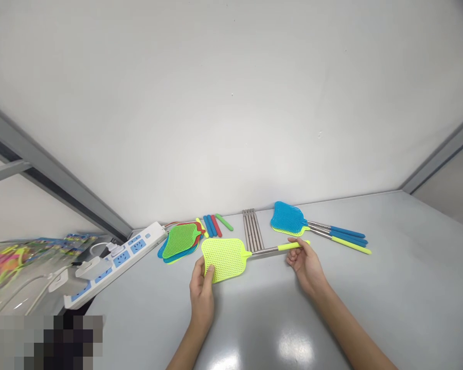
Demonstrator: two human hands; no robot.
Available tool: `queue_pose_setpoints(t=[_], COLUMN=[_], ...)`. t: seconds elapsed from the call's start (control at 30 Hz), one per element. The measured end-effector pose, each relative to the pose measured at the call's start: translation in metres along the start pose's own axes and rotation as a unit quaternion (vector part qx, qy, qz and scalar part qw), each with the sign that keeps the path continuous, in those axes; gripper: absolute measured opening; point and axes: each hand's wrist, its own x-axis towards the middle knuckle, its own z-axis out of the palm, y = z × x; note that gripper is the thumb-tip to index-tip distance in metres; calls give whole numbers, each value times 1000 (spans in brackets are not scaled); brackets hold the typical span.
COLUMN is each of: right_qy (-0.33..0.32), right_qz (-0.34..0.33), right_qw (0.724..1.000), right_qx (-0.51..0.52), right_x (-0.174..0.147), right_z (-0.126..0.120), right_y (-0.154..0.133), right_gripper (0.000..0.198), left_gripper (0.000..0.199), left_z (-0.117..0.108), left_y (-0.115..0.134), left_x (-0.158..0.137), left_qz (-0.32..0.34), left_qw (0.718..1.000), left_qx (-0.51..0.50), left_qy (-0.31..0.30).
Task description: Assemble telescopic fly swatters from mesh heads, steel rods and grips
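Your left hand grips the yellow swatter mesh-side, your right hand handle-side | step: seemingly handle fitting | next: likely wants steady ends; swatter pile at 2 o'clock

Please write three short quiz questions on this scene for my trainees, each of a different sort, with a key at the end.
1. True or false: the left hand holds the yellow swatter by its mesh head.

2. Short answer: what lies between the loose grips and the group of swatters on the right?

3. Multiple choice: which part of the yellow swatter is at the fingertips of the right hand?
A. The mesh head
B. The metal shaft
C. The yellow grip

Key: 1. True. 2. The bare metal rods. 3. C.
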Motion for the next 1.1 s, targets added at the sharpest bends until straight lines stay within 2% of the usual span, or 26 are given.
queue_pose_setpoints(t=[0.17,0.3,0.53,0.67,0.87,0.93,1.03,1.1], right_qy=[-25,-62,-85,-34,81,112,153,178], right_qz=[-6,-13,-71,-113,-161,-169,-177,-184], right_qw=[1000,998,994,993,983,978,969,962], right_qx=[15,-17,-28,-15,27,51,83,96], right_x=[-4,-9,-4,8,25,28,29,29], right_z=[5,10,3,-18,-71,-88,-106,-115], right_y=[-5,-8,-25,-47,-74,-79,-85,-87], right_gripper=[18,20,21,22,17,14,14,14], left_gripper=[21,24,22,22,23,22,25,27], left_z=[-7,-12,-11,-11,-21,-29,-44,-54], left_y=[0,2,10,13,12,13,13,11], left_x=[3,4,2,3,16,23,33,40], left_qz=[111,177,125,101,36,62,128,127], left_qw=[987,974,991,993,992,986,969,962], left_qx=[117,140,44,45,87,138,212,242], left_qy=[18,37,-4,-44,-87,-69,-11,30])
